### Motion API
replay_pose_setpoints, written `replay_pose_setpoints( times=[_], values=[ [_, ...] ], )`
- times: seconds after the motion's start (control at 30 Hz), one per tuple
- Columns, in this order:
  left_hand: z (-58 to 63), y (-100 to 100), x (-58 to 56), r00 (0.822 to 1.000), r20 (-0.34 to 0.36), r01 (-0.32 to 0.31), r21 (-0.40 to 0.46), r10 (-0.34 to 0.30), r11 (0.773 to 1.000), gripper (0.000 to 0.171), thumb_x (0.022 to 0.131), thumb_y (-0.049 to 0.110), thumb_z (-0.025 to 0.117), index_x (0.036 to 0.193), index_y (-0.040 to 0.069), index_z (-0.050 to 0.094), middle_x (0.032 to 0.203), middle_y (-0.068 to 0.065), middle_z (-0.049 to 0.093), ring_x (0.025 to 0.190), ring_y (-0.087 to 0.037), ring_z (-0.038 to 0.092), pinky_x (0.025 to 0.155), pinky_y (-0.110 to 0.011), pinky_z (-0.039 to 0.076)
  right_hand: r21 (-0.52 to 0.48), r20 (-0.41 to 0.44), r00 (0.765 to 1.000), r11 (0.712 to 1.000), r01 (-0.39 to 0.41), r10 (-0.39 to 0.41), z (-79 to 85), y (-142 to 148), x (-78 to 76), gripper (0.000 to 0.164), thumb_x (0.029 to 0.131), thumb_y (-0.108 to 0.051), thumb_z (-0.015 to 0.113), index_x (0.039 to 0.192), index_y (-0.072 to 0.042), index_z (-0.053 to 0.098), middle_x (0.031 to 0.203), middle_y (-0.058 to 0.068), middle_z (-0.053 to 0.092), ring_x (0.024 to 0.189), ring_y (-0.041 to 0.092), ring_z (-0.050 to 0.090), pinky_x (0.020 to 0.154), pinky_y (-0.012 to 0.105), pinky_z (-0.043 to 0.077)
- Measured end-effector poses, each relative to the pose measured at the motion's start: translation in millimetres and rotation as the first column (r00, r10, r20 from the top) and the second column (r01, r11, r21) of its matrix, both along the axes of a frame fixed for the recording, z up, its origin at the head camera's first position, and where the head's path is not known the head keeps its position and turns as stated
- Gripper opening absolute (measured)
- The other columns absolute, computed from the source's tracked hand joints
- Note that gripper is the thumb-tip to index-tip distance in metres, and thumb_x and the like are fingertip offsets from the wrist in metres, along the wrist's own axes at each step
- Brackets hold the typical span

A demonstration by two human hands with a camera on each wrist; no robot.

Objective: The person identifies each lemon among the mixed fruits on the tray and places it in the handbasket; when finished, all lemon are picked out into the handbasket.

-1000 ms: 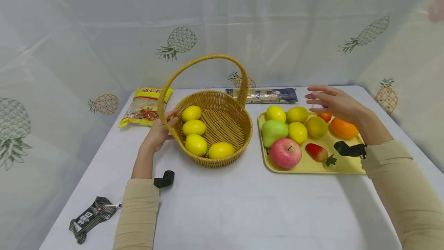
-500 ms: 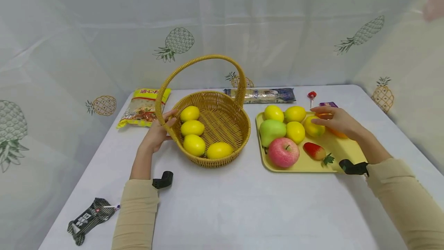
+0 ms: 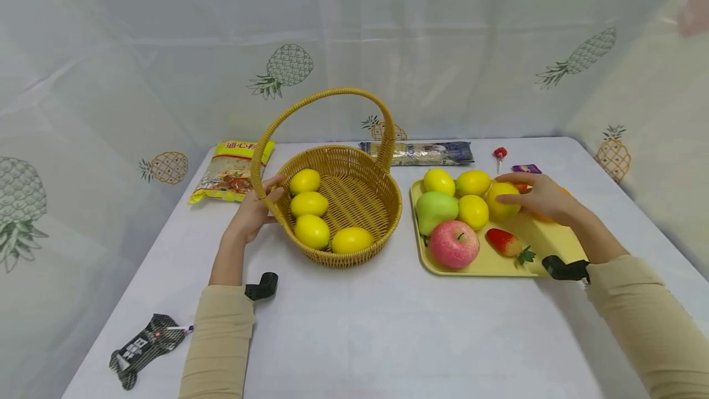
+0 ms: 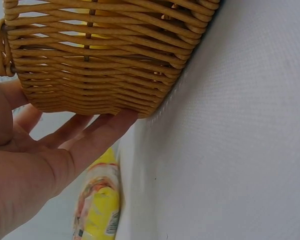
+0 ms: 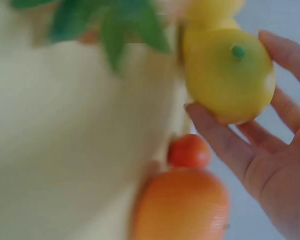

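In the head view, my right hand (image 3: pixel 543 197) grips a greenish-yellow lemon (image 3: pixel 503 201) over the yellow tray (image 3: pixel 545 248). The right wrist view shows the fingers and thumb around this lemon (image 5: pixel 230 75), its green stem end toward the camera. My left hand (image 3: pixel 253 211) rests against the left side of a wicker basket (image 3: pixel 354 202) near the handle's base. Its fingers (image 4: pixel 97 140) lie fairly straight along the outer weave in the left wrist view. Several yellow lemons (image 3: pixel 309 204) lie inside the basket's left and front parts.
On the tray sit a red apple (image 3: pixel 454 244), a green pear (image 3: pixel 436 211), a strawberry (image 3: pixel 503 242), more lemons and a partly hidden orange (image 5: pixel 182 205). Behind stand a noodle packet (image 3: pixel 426 153), a lollipop (image 3: pixel 500 153) and a yellow pasta bag (image 3: pixel 232 171). A black package (image 3: pixel 146 350) lies front left.
My right hand has come down and left from above the tray's back onto the greenish-yellow lemon, and that lemon has turned slightly. My left hand and the basket stay in place.
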State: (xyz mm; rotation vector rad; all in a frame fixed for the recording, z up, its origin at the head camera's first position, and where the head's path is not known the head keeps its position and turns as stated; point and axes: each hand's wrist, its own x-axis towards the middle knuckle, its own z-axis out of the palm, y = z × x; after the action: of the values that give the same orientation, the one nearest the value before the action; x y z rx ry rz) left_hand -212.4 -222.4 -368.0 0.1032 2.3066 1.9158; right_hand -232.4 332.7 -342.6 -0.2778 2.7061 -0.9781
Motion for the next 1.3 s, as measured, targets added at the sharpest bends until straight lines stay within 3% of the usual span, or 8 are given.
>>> replay_pose_setpoints(
  times=[0.1, 0.27, 0.5, 0.6, 0.8, 1.07, 1.17, 1.3],
  values=[
    [0.9, -1, 0.0, 1.0, -0.001, -0.003, -0.002, 0.003, 1.0, 0.051, 0.106, 0.021, 0.041, 0.153, 0.009, 0.027, 0.156, -0.017, 0.022, 0.137, -0.041, 0.028, 0.097, -0.064, 0.038, -0.009, -0.022, 1.0, 1.0, 0.006, -0.006, 14.3, -4, -1.6, 0.067, 0.092, -0.044, 0.063, 0.144, -0.006, 0.043, 0.147, 0.026, 0.034, 0.119, 0.048, 0.043, 0.097, 0.059, 0.041],
    [1.6, -2, 0.1, 1.0, 0.004, -0.017, -0.006, 0.017, 1.0, 0.051, 0.105, 0.02, 0.041, 0.153, 0.01, 0.028, 0.156, -0.016, 0.023, 0.137, -0.041, 0.029, 0.097, -0.064, 0.038, -0.113, -0.051, 0.998, 0.993, -0.031, 0.025, 41.4, -25, -2.3, 0.06, 0.094, -0.038, 0.063, 0.145, -0.013, 0.044, 0.146, 0.014, 0.039, 0.125, 0.041, 0.045, 0.09, 0.042, 0.051],
    [-0.2, -4, 0.8, 1.0, 0.006, -0.021, -0.014, 0.021, 1.0, 0.051, 0.105, 0.022, 0.041, 0.153, 0.011, 0.028, 0.156, -0.016, 0.023, 0.138, -0.04, 0.028, 0.097, -0.064, 0.038, -0.253, -0.042, 0.985, 0.952, -0.171, 0.166, 61.8, -79, -7.3, 0.054, 0.095, -0.027, 0.064, 0.144, -0.014, 0.046, 0.143, 0.006, 0.044, 0.125, 0.032, 0.046, 0.094, 0.045, 0.047],
    [-1.6, -4, 1.4, 1.0, 0.006, -0.023, -0.019, 0.023, 1.0, 0.052, 0.105, 0.023, 0.042, 0.153, 0.011, 0.028, 0.156, -0.017, 0.023, 0.137, -0.04, 0.028, 0.097, -0.064, 0.038, -0.31, -0.046, 0.971, 0.92, -0.238, 0.235, 60.3, -105, -12.5, 0.053, 0.093, -0.023, 0.065, 0.142, -0.012, 0.048, 0.142, 0.005, 0.045, 0.124, 0.03, 0.049, 0.092, 0.041, 0.049],
    [-1.4, -2, 1.3, 1.0, 0.005, -0.014, -0.009, 0.015, 1.0, 0.052, 0.105, 0.023, 0.042, 0.154, 0.011, 0.028, 0.155, -0.019, 0.023, 0.136, -0.04, 0.03, 0.095, -0.064, 0.04, -0.342, -0.041, 0.929, 0.869, -0.358, 0.367, 47.8, -157, -18.1, 0.053, 0.091, -0.026, 0.068, 0.14, -0.014, 0.051, 0.144, 0.005, 0.044, 0.121, 0.029, 0.052, 0.091, 0.047, 0.049],
    [-0.7, -1, -0.2, 1.0, 0.001, -0.015, 0.002, 0.015, 1.0, 0.051, 0.105, 0.023, 0.043, 0.153, 0.011, 0.029, 0.156, -0.017, 0.022, 0.136, -0.041, 0.03, 0.096, -0.064, 0.039, -0.373, -0.053, 0.844, 0.773, -0.513, 0.534, 26.3, -224, -22.0, 0.051, 0.091, -0.022, 0.07, 0.139, -0.012, 0.054, 0.142, 0.002, 0.049, 0.121, 0.022, 0.048, 0.097, 0.042, 0.045],
    [-2.0, -1, -1.1, 1.0, 0.004, -0.017, 0.003, 0.017, 1.0, 0.051, 0.105, 0.024, 0.043, 0.153, 0.011, 0.03, 0.156, -0.018, 0.022, 0.136, -0.041, 0.03, 0.096, -0.064, 0.039, -0.362, -0.028, 0.829, 0.767, -0.53, 0.559, 17.8, -242, -24.0, 0.052, 0.091, -0.021, 0.07, 0.139, -0.01, 0.053, 0.142, 0.002, 0.048, 0.127, 0.02, 0.044, 0.102, 0.042, 0.04],
    [-2.6, 0, -1.8, 1.0, 0.002, -0.017, -0.003, 0.017, 1.0, 0.051, 0.105, 0.024, 0.044, 0.153, 0.011, 0.031, 0.156, -0.017, 0.023, 0.137, -0.04, 0.03, 0.095, -0.063, 0.04, -0.333, 0.01, 0.829, 0.784, -0.524, 0.559, 9.3, -260, -25.6, 0.052, 0.09, -0.02, 0.07, 0.138, -0.009, 0.054, 0.142, 0.003, 0.048, 0.13, 0.02, 0.041, 0.107, 0.04, 0.035]
  ],
)
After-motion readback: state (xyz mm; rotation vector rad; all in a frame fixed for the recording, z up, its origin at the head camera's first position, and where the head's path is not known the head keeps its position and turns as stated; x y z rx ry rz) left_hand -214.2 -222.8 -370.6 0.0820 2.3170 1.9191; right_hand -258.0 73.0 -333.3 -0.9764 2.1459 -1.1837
